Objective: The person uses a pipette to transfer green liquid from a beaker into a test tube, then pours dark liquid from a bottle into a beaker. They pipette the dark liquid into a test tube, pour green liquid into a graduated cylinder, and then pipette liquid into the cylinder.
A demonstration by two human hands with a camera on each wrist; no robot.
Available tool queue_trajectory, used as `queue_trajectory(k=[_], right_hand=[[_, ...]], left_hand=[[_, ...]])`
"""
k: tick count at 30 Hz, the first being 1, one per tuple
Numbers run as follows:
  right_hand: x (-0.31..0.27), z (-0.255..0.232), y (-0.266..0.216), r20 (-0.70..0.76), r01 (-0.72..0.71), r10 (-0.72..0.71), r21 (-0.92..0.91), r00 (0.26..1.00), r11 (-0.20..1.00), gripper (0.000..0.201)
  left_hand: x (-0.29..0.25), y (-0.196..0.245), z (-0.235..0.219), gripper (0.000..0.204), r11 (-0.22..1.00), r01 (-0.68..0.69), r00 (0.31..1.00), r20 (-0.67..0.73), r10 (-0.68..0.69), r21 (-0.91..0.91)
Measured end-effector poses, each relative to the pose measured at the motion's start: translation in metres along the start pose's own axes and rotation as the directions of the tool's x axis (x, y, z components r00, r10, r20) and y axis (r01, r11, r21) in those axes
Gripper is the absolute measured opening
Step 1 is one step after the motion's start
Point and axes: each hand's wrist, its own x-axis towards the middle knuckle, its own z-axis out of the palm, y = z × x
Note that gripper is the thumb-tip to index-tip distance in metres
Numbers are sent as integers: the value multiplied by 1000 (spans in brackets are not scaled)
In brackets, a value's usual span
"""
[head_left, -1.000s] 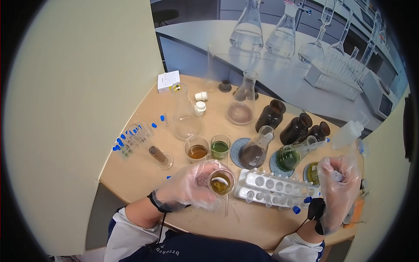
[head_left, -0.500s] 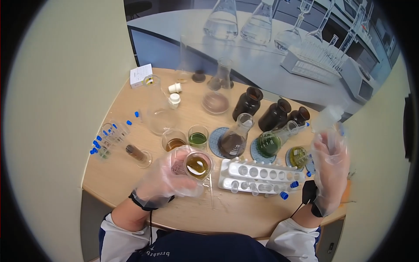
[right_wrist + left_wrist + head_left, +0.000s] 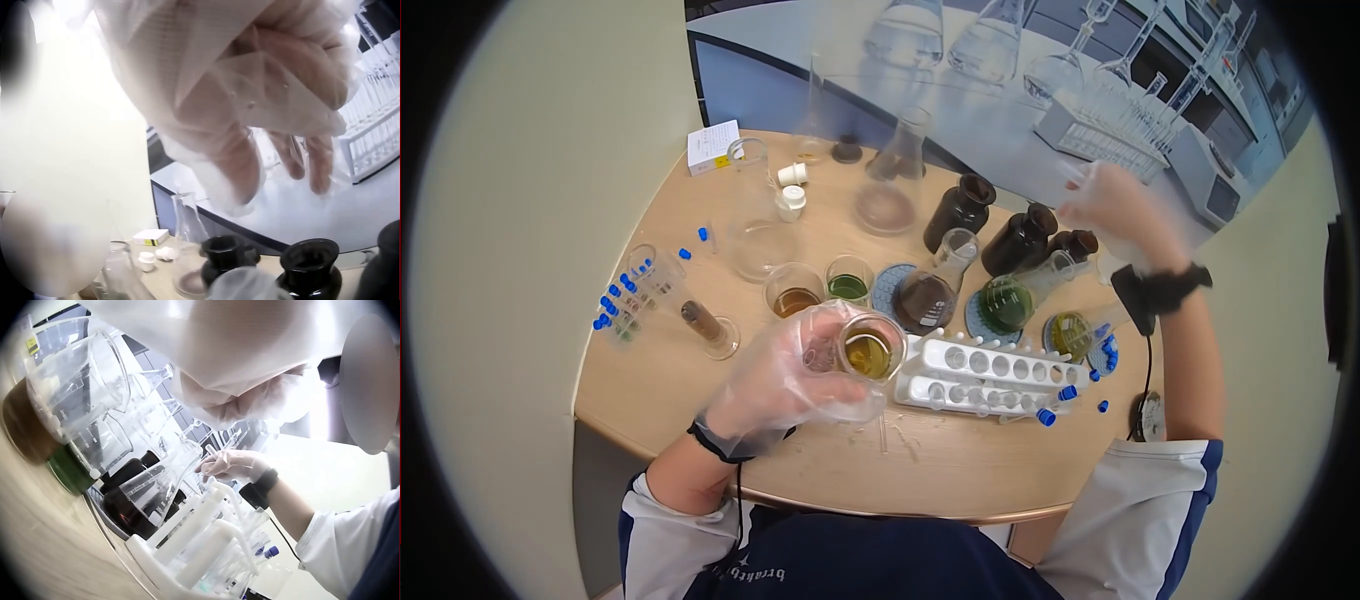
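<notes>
In the head view my gloved left hand (image 3: 795,365) grips a small glass beaker (image 3: 868,355) of yellow-green liquid, thumb and fingers round its side. It is held over the near left end of the white test tube rack (image 3: 990,385). My gloved right hand (image 3: 1115,205) is raised at the back right, above the dark brown bottles (image 3: 1020,240). In the right wrist view this right hand (image 3: 250,106) has its fingers hanging loosely apart inside the baggy glove, with nothing seen between them. The left wrist view shows the left glove (image 3: 244,369) close up, its beaker hidden.
Beakers of brown (image 3: 793,300) and green liquid (image 3: 847,286) stand behind my left hand. Conical flasks with dark (image 3: 925,300) and green liquid (image 3: 1006,303) sit on blue mats behind the rack. Capped tubes (image 3: 625,295) and a measuring cylinder (image 3: 705,325) stand left. Blue caps (image 3: 1047,417) lie right.
My right hand has risen from beside the rack, near the wash bottle, to over the brown bottles at the back. The left hand still holds the beaker. The head view has shifted.
</notes>
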Motion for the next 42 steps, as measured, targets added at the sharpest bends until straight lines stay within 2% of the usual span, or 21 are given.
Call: queue_trajectory(k=[2, 5, 6, 9, 12, 15, 18, 21, 24, 27, 28, 30, 31, 32, 35, 36, 38, 39, 41, 42], right_hand=[[7, 6, -3, 39, 127, -132, 108, 990, 986, 38], [20, 8, -14, 204, 175, -139, -173, 969, 969, 37], [18, 17, -10, 74, 174, -166, -127, 983, 976, 39], [29, 18, -14, 251, 170, -113, -219, 962, 961, 41], [31, 21, -18, 236, 90, -40, -205, 971, 975, 42], [32, 26, -26, 279, -117, 154, -146, 948, 982, 36], [29, 28, -31, 182, -73, 109, -192, 977, 979, 30], [37, 35, -11, 117, 84, -60, -215, 991, 973, 27], [33, 24, -11, 119, -25, 38, -114, 992, 993, 30], [29, 7, -2, -29, 239, -244, -104, 969, 965, 33], [25, -1, -6, -32, 164, -167, -84, 985, 983, 33], [20, -13, -3, -68, 215, -212, 48, 975, 975, 32], [19, -18, -2, -91, 242, -233, 113, 968, 964, 32], [23, -23, -5, -90, 129, -127, 19, 988, 991, 30], [10, -44, -8, -170, 257, -239, 95, 956, 962, 28], [2, -43, -8, -322, 351, -272, 222, 907, 909, 28], [-20, -38, -9, -606, 558, -244, 406, 757, 724, 27], [-23, -47, -13, -508, 541, -315, 391, 802, 745, 26], [-34, -78, -26, -285, 513, -432, 354, 856, 782, 25], [-46, -84, -35, -311, 479, -397, 261, 864, 838, 25]], left_hand=[[0, 2, -2, 50, 1000, 19, 1000, 17, -19, -10], [0, 5, -4, 49, 998, 64, 998, 29, -63, -7], [0, 6, -6, 49, 997, 81, 996, 29, -81, -3], [0, 5, -8, 50, 999, 30, 999, 44, -30, -16], [-1, 2, -11, 49, 997, 68, 998, 20, -67, -47], [0, 4, -10, 49, 996, 20, 997, 71, -14, -84], [-1, 2, -13, 50, 999, 12, 997, 82, -8, -50], [0, 0, -13, 50, 997, -31, 998, 50, 28, 67], [2, -1, -12, 49, 997, -47, 997, 67, 43, 56], [-1, 1, -10, 49, 999, 30, 999, 36, -31, 17], [-1, 1, -10, 50, 1000, 25, 999, 45, -25, -13], [-1, 2, -10, 50, 997, 12, 998, 63, -7, -70], [-2, 1, -9, 51, 999, 15, 999, 37, -13, -39], [-2, 0, -9, 51, 1000, 18, 1000, 10, -18, -9], [-5, 1, -9, 54, 1000, -12, 999, -49, 12, 6], [-6, 2, -9, 55, 1000, -30, 998, -63, 30, 0], [-8, 3, -14, 53, 992, -101, 991, -81, 107, 77], [-9, 3, -16, 53, 984, -134, 985, -89, 145, 116], [-9, 11, -11, 43, 980, -164, 952, -241, 188, 114], [-8, 14, -9, 41, 978, -177, 926, -316, 205, 114]])
